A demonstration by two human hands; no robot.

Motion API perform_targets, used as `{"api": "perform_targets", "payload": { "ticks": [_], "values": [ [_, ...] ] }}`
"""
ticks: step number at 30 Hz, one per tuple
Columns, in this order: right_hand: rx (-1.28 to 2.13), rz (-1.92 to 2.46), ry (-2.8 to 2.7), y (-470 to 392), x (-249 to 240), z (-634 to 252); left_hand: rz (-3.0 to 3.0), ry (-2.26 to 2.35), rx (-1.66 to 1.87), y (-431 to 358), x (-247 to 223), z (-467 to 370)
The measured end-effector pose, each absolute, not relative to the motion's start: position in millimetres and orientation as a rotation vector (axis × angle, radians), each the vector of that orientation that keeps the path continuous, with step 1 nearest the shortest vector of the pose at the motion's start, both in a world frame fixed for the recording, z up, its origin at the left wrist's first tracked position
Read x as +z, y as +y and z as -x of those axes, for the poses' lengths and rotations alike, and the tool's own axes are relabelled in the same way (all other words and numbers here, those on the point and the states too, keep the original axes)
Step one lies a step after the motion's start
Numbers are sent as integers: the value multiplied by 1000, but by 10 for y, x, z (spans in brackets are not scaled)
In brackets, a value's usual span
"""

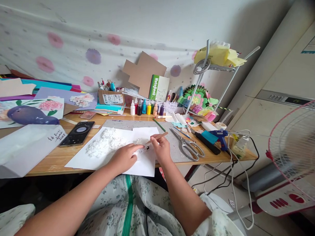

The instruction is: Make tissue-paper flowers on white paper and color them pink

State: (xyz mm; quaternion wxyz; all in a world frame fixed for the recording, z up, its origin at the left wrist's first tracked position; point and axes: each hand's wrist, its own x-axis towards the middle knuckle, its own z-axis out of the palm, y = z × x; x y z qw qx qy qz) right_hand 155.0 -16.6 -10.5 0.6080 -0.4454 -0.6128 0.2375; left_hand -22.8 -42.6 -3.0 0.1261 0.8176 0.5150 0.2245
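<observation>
My right hand is closed in a writing grip round a brown pencil-like stick. Its thin tip points down and left at the white paper sheet; whether it touches cannot be made out. My left hand lies on the sheet with the index finger stretched toward that tip, the other fingers partly curled. Between the hands are small white bits and a small black mark. Left of them, a heap of white shredded pieces covers part of the paper.
A grey cutting mat lies under the paper. Scissors, a black-handled tool and a blue glue gun lie to the right. A phone and white box sit left. Paint bottles line the back; a fan stands right.
</observation>
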Motion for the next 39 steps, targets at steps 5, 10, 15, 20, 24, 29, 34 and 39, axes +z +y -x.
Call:
{"api": "perform_targets", "payload": {
  "ticks": [5,10,15,20,24,29,34,39],
  "values": [
    [436,1033,-1555,-196,-45,-1538,-2391,1498,660,-440,-34,236],
    [447,1087,-1655,-176,-61,-1487,-2387,1494,686,-445,-36,238],
    [545,1095,-1631,-145,-64,-1435,-2344,1490,738,-422,-41,232],
    [649,1098,-1287,-109,-108,-1580,-2203,1456,856,-399,-34,272],
    [756,1041,-1025,-172,-152,-1721,-1861,1359,1006,-381,-22,311],
    [959,905,-992,-373,-115,-1692,-1622,1257,1087,-404,35,250],
    [1124,810,-1073,-526,-63,-1595,-1529,1242,1118,-466,118,137],
    [1131,816,-1116,-560,-29,-1554,-1502,1240,1110,-485,130,85]
  ]
}}
